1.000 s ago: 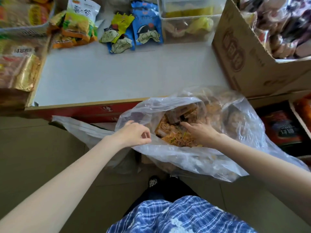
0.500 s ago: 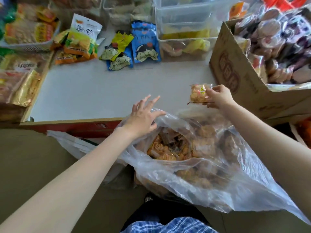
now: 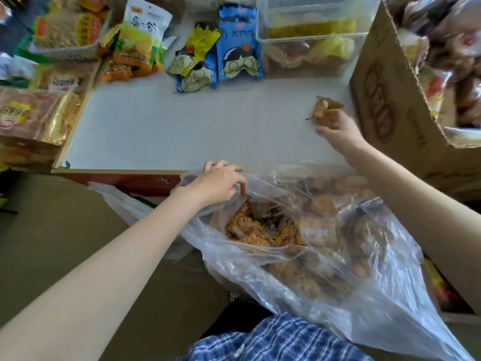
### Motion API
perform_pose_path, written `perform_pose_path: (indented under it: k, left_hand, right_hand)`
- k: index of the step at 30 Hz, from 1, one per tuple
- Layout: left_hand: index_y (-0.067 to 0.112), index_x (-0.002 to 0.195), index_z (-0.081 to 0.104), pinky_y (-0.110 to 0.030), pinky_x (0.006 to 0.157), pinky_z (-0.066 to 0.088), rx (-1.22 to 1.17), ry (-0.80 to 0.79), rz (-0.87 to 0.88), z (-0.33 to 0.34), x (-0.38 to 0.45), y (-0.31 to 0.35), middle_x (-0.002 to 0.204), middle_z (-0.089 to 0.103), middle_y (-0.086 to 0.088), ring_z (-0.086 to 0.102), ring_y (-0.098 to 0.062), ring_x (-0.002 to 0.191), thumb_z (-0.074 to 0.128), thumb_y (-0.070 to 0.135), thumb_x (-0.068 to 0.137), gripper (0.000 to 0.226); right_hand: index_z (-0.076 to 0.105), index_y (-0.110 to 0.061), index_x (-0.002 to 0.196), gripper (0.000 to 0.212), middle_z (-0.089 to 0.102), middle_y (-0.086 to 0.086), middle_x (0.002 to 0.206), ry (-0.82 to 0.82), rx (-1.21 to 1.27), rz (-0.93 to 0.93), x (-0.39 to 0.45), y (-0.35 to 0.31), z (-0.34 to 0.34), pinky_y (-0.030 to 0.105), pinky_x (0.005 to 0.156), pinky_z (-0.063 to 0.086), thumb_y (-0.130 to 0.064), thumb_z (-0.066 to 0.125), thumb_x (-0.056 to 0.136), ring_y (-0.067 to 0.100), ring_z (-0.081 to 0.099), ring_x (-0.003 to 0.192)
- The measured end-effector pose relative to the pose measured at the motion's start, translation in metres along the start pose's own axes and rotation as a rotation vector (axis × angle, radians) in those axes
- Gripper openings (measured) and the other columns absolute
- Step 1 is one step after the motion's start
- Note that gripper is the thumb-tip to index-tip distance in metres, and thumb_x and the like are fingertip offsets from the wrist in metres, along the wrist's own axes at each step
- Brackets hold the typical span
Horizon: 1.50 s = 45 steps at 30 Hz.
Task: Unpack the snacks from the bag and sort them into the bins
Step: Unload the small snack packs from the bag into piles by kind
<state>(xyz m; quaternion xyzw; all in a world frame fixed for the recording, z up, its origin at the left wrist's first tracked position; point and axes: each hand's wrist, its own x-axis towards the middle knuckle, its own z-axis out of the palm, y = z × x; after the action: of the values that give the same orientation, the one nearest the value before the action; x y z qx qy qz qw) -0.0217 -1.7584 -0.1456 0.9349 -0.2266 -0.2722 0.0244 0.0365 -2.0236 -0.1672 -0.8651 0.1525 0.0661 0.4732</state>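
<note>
A clear plastic bag full of small orange-brown snack packets hangs open below the table's front edge. My left hand grips the bag's rim at its upper left, fingers curled over the plastic. My right hand holds one small orange snack packet over the white table, close to the side of a cardboard box. Clear plastic bins stand at the table's back, holding yellow and brown packets.
Blue and yellow cartoon snack packets and a white-and-green packet lie at the back of the table. A basket and gold-wrapped packs crowd the left. The cardboard box on the right is full of wrapped snacks.
My right hand came out of the bag with a snack packet and carried it up and over the table. My left hand let go, opened, then took hold of the bag's rim again.
</note>
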Motion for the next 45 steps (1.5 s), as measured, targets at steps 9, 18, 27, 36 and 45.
perform_pose_path:
  k: [9, 18, 27, 36, 45]
  left_hand:
    - [0.018, 0.145, 0.032, -0.034, 0.113, 0.021, -0.333, 0.38, 0.04, -0.022, 0.008, 0.027, 0.15, 0.033, -0.002, 0.03, -0.022, 0.138, 0.046, 0.003, 0.092, 0.057]
    - [0.024, 0.15, 0.013, -0.022, 0.09, 0.029, -0.562, 0.446, -0.073, -0.037, 0.016, 0.053, 0.135, 0.034, -0.013, 0.039, -0.026, 0.124, 0.05, 0.005, 0.09, 0.074]
    - [0.024, 0.151, 0.009, -0.036, 0.093, 0.039, -0.21, 0.344, -0.031, -0.034, 0.012, 0.068, 0.146, 0.023, -0.012, 0.044, -0.032, 0.119, 0.046, 0.011, 0.092, 0.071]
    - [0.025, 0.151, 0.005, -0.045, 0.109, 0.024, 0.158, 0.265, 0.014, 0.003, 0.03, 0.088, 0.158, 0.004, 0.004, 0.017, -0.026, 0.139, 0.042, 0.019, 0.093, 0.069]
    - [0.02, 0.137, 0.048, -0.042, 0.113, 0.016, -0.047, 0.138, -0.102, 0.014, 0.06, 0.097, 0.153, 0.028, -0.003, 0.017, -0.024, 0.143, 0.035, 0.025, 0.098, 0.041]
  right_hand:
    - [0.012, -0.023, 0.149, 0.082, 0.022, 0.017, 0.147, -0.205, -0.92, -0.343, -0.113, 0.055, -0.029, 0.053, 0.104, 0.025, -0.023, 0.062, 0.085, 0.042, 0.038, 0.125]
    - [0.056, -0.007, 0.118, 0.031, 0.061, 0.02, 0.111, 0.247, -0.659, -0.314, -0.087, 0.018, -0.08, 0.043, 0.081, 0.046, -0.007, 0.052, 0.087, 0.039, 0.056, 0.1]
    - [0.068, -0.015, 0.114, 0.07, 0.059, 0.01, 0.129, -0.201, -1.269, -0.941, -0.144, 0.071, -0.061, 0.063, 0.097, 0.034, -0.035, 0.085, 0.049, 0.037, 0.055, 0.119]
    - [0.035, -0.007, 0.142, 0.083, 0.043, 0.018, 0.143, -0.243, -1.235, -0.623, -0.124, 0.164, -0.146, 0.041, 0.103, 0.042, -0.006, 0.075, 0.069, 0.032, 0.046, 0.129]
    - [0.036, -0.013, 0.142, 0.052, 0.038, 0.01, 0.145, -0.27, -0.85, -0.03, -0.123, 0.137, -0.098, 0.04, 0.111, 0.022, -0.008, 0.043, 0.091, 0.031, 0.028, 0.136]
